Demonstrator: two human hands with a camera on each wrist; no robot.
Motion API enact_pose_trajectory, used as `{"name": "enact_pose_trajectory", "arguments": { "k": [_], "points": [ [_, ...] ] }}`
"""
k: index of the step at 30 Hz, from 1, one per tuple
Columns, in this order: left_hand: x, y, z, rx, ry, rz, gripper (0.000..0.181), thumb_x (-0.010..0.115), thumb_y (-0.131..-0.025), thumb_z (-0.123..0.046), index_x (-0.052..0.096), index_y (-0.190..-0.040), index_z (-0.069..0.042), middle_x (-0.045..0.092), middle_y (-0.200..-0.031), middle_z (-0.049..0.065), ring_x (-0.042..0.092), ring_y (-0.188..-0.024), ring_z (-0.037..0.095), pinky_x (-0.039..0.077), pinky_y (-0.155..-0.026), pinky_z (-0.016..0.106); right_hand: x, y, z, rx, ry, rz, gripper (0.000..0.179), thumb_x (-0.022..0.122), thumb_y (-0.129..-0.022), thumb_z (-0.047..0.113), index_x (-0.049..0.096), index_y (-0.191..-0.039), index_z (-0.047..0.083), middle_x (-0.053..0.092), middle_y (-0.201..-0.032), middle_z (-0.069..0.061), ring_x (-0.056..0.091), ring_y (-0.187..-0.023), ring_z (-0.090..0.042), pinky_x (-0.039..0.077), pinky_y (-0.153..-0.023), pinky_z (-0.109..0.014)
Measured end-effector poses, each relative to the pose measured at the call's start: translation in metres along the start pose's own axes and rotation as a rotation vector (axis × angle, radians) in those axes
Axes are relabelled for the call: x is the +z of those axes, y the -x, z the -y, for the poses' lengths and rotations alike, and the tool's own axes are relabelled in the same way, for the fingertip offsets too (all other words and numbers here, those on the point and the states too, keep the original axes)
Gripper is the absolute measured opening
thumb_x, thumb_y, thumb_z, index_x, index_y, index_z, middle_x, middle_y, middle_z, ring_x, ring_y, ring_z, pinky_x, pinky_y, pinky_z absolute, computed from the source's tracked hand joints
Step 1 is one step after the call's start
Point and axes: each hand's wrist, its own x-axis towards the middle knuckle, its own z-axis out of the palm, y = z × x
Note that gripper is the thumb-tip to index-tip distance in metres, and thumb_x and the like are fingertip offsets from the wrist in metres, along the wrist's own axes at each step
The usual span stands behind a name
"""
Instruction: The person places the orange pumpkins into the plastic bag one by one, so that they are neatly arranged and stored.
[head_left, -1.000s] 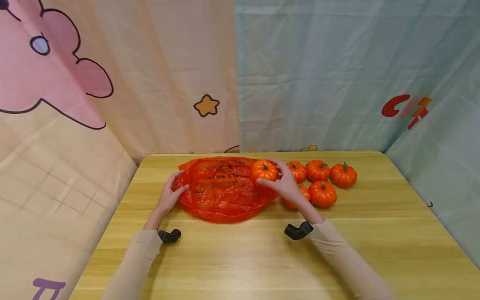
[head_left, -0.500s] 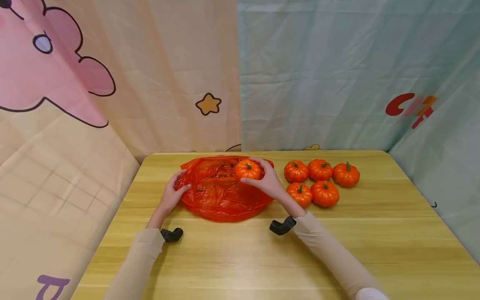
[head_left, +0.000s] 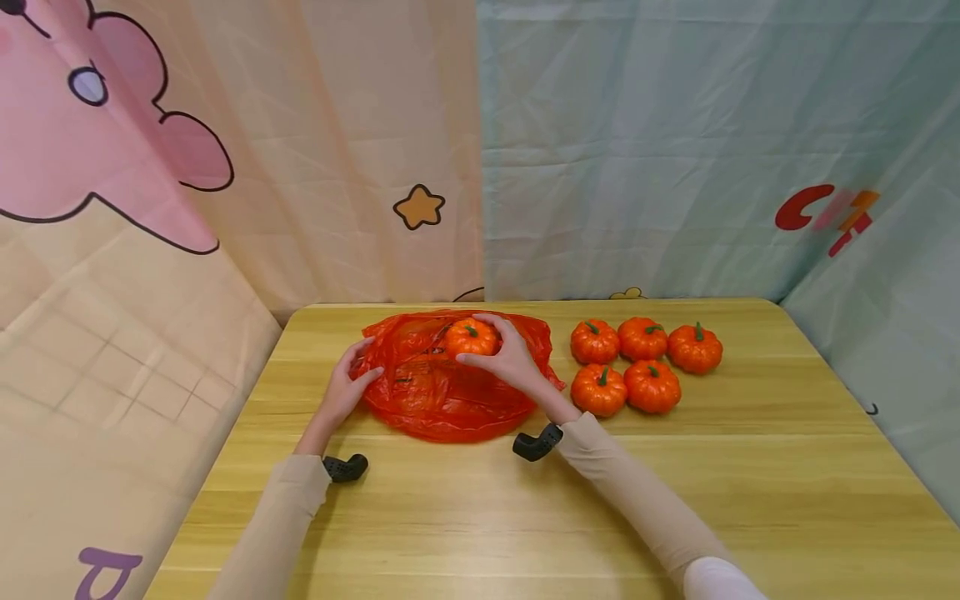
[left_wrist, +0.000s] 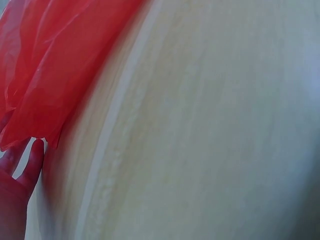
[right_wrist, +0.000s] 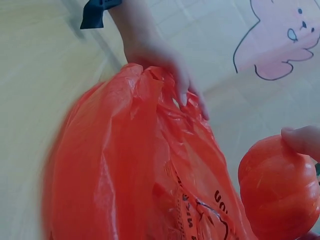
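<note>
You grip the pumpkin point(head_left: 468, 338) in your right hand point(head_left: 507, 357) over the red bag point(head_left: 450, 403) — right of your left hand point(head_left: 346, 387), loosely spread, touching the bag's left edge.

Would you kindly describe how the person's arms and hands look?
The left sleeve and right sleeve are beige, with white fabric adjoining the right one. The left wrist unit and right wrist unit are black and bent. Left hand and right hand are bare.
</note>
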Motion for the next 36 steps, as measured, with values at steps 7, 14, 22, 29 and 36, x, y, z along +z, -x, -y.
{"name": "enact_pose_trajectory", "arguments": {
  "k": [7, 14, 22, 29, 36],
  "points": [
    [0.0, 0.002, -0.002, -0.001, 0.0, -0.004, 0.056, 0.054, -0.095, -0.002, 0.031, -0.146, 0.003, 0.034, -0.149, 0.027, 0.038, -0.132, 0.042, 0.039, -0.085, 0.0, 0.017, -0.014, 0.002, 0.002, 0.002, 0.016, 0.069, 0.081, -0.076, 0.024, 0.049, -0.137, 0.016, 0.044, -0.139, -0.012, 0.05, -0.119, -0.031, 0.05, -0.097, -0.046],
    [0.0, 0.002, 0.001, -0.001, 0.025, -0.001, 0.057, 0.054, -0.095, -0.003, 0.031, -0.146, 0.002, 0.034, -0.149, 0.026, 0.038, -0.132, 0.042, 0.04, -0.085, 0.001, 0.034, -0.026, 0.003, 0.021, 0.008, 0.047, 0.069, 0.082, -0.076, 0.026, 0.05, -0.136, 0.018, 0.046, -0.137, -0.011, 0.052, -0.115, -0.029, 0.05, -0.096, -0.043],
    [0.0, 0.003, 0.0, 0.004, 0.023, 0.001, 0.056, 0.054, -0.094, -0.002, 0.031, -0.146, 0.002, 0.034, -0.148, 0.026, 0.039, -0.131, 0.042, 0.04, -0.085, 0.001, 0.052, -0.038, 0.002, 0.028, 0.056, 0.068, 0.069, 0.082, -0.076, 0.024, 0.05, -0.136, 0.015, 0.047, -0.136, -0.013, 0.052, -0.115, -0.029, 0.049, -0.097, -0.042],
    [0.0, 0.003, 0.002, -0.006, 0.025, 0.002, 0.057, 0.055, -0.095, -0.004, 0.031, -0.146, 0.001, 0.035, -0.148, 0.025, 0.039, -0.131, 0.041, 0.042, -0.084, 0.003, 0.063, -0.048, 0.003, 0.016, 0.095, 0.065, 0.069, 0.083, -0.074, 0.025, 0.051, -0.135, 0.014, 0.048, -0.135, -0.013, 0.052, -0.117, -0.03, 0.048, -0.099, -0.044],
    [0.0, 0.002, 0.003, 0.004, 0.011, -0.002, 0.056, 0.055, -0.095, -0.005, 0.031, -0.146, 0.002, 0.036, -0.148, 0.025, 0.04, -0.13, 0.041, 0.04, -0.085, 0.002, 0.073, -0.056, 0.002, 0.02, 0.141, 0.059, 0.069, 0.082, -0.075, 0.027, 0.051, -0.135, 0.014, 0.047, -0.134, -0.016, 0.05, -0.117, -0.031, 0.046, -0.101, -0.045]
  ]
}}
